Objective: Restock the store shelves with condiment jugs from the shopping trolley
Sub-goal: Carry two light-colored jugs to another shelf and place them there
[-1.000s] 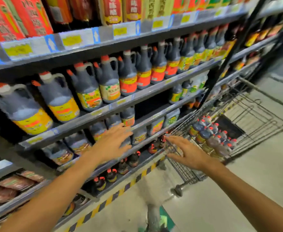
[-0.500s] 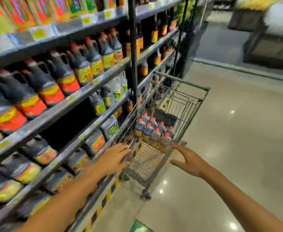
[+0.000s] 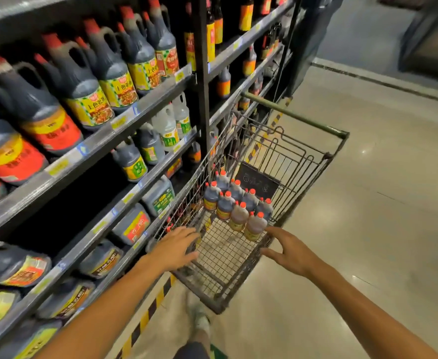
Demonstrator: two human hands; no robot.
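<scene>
wire trolley (image 3: pixel 303 161) holds about ten jugs (image 3: pixel 234 203) (upright, clustered) on its floor.

both hands have reached the trolley (image 3: pixel 313 174), left hand (image 3: pixel 176 246) touching its rim.

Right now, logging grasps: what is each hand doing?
Left hand: open, at the trolley rim.
Right hand: open, holding nothing.
</scene>
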